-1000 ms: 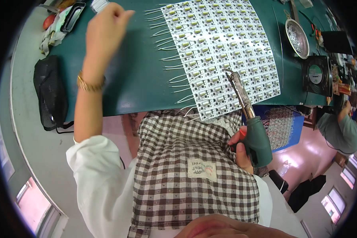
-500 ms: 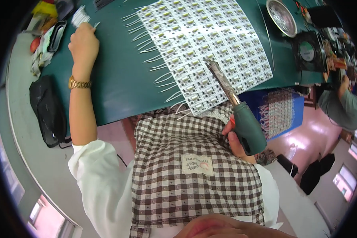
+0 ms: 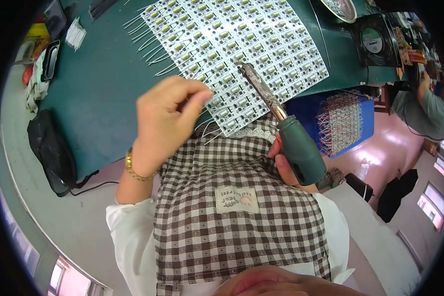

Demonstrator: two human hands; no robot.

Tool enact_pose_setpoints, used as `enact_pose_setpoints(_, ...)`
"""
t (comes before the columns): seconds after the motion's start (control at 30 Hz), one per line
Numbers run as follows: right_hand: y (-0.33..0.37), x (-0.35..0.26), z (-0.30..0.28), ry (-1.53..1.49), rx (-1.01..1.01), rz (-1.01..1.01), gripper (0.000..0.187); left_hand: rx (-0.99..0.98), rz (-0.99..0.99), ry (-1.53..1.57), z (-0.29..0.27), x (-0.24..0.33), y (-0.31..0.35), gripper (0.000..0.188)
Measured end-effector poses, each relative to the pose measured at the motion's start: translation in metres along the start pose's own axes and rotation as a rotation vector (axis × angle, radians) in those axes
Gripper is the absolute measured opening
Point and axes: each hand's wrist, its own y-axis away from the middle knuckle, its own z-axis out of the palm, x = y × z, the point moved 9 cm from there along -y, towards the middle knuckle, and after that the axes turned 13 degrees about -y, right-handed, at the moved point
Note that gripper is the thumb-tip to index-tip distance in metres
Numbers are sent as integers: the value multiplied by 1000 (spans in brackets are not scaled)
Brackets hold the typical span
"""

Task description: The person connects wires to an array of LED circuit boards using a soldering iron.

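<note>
My right hand (image 3: 283,165) grips a soldering iron (image 3: 301,150) by its thick dark green handle. The iron's crusted metal tip points up and left over a large white panel of circuit boards (image 3: 261,44) with many small components. My left hand (image 3: 167,116), with a gold watch at the wrist, is at the panel's near left edge. Its thumb and forefinger are pinched together on what looks like a thin white wire, mostly hidden by the fingers. Pairs of white wires (image 3: 150,49) stick out along the panel's left edge. A bundle of white wires (image 3: 75,33) lies on the far left.
A round metal dish (image 3: 341,9) and a black fan (image 3: 375,42) stand at the right. Below the table edge, a blue bin (image 3: 362,130) holds wired boards. A black bag (image 3: 49,153) is at the left. Another person's arm (image 3: 424,96) shows at far right.
My left hand has moved from the wire bundle, right and nearer, to the panel's left edge. My right hand still holds the soldering iron over the panel. The whole view has shifted somewhat.
</note>
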Motion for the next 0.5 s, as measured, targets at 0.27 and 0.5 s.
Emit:
enact_pose_setpoints(0.27,-4,-3,12,-221,-5,71,45,49,-101,-239,31,-9,14,15)
enact_pose_setpoints(0.5,-6,-13,-2,-150,342,51,15,37,-107,-322,33,-10,11,21)
